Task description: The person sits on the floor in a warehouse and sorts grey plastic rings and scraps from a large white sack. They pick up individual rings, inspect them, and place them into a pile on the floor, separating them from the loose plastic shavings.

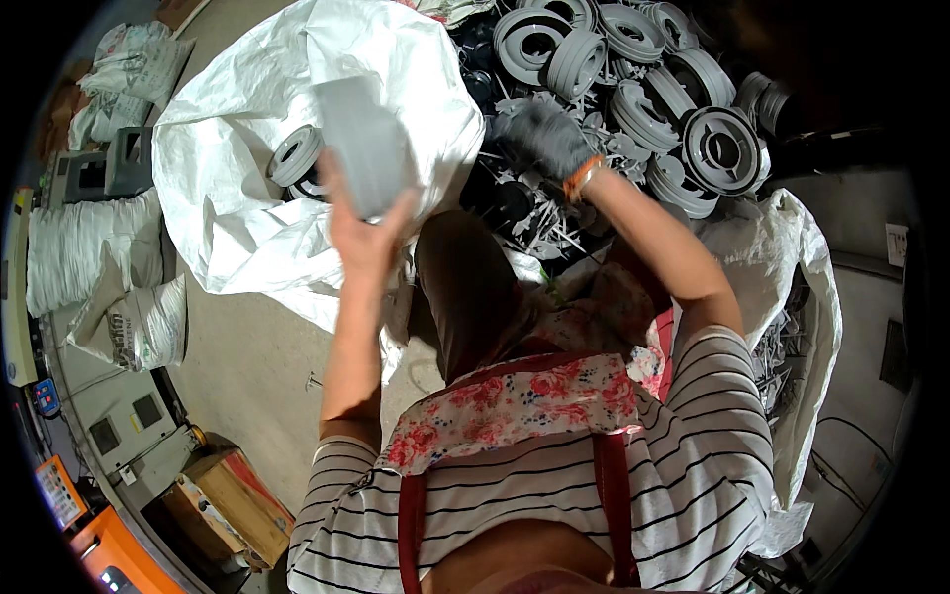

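My bare left hand point(364, 233) is closed on a light grey rectangular plastic part point(366, 148), blurred by motion, above a large white woven sack point(218, 198) with its mouth spread wide. Inside that sack lies a grey ringed plastic part point(296, 156). My right hand point(546, 139), in a dark grey glove with an orange cuff, is over a heap of small grey plastic pieces point(554, 223). Its fingers are smeared and partly hidden, so I cannot tell whether they grip anything. Beyond it, round grey ringed parts point(641, 114) are piled up.
A second white sack point(813, 257) holding thin grey pieces stands at my right. Full white sacks point(94, 243) and grey boxes point(129, 161) sit at the left. A cardboard box point(237, 505) lies at lower left beside an orange machine point(124, 554). My knee point(460, 287) is between sack and heap.
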The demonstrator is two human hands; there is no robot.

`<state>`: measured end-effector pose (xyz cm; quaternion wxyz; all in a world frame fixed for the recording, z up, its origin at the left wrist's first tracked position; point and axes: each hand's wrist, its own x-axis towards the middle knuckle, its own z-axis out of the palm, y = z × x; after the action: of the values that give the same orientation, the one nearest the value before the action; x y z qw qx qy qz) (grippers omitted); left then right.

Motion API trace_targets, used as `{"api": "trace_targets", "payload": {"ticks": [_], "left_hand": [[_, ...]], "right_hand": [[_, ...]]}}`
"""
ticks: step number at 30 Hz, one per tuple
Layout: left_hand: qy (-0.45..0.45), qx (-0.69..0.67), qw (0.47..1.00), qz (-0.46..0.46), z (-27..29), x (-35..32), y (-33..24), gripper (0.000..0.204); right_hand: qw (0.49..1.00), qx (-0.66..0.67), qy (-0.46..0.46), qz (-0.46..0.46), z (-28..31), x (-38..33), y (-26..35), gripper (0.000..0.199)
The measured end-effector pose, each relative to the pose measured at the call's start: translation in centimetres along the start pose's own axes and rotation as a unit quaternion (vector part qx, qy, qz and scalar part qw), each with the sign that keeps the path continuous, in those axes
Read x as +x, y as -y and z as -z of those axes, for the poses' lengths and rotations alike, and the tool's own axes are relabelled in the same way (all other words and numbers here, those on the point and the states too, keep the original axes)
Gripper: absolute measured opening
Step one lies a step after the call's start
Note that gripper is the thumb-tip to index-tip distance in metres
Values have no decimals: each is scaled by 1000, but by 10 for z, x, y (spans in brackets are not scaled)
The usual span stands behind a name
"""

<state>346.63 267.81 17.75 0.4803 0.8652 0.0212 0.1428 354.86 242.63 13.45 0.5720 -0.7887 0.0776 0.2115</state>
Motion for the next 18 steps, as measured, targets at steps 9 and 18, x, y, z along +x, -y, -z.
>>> {"api": "trace_targets", "payload": {"ticks": [9, 18], "left_hand": [[99, -307, 937, 133, -40, 13, -5, 63], [247, -718, 611, 226, -93, -3, 16, 41]], "right_hand": [[904, -198, -368, 94, 119, 155, -90, 79], [765, 637, 95, -9, 42, -13, -38, 27]]}}
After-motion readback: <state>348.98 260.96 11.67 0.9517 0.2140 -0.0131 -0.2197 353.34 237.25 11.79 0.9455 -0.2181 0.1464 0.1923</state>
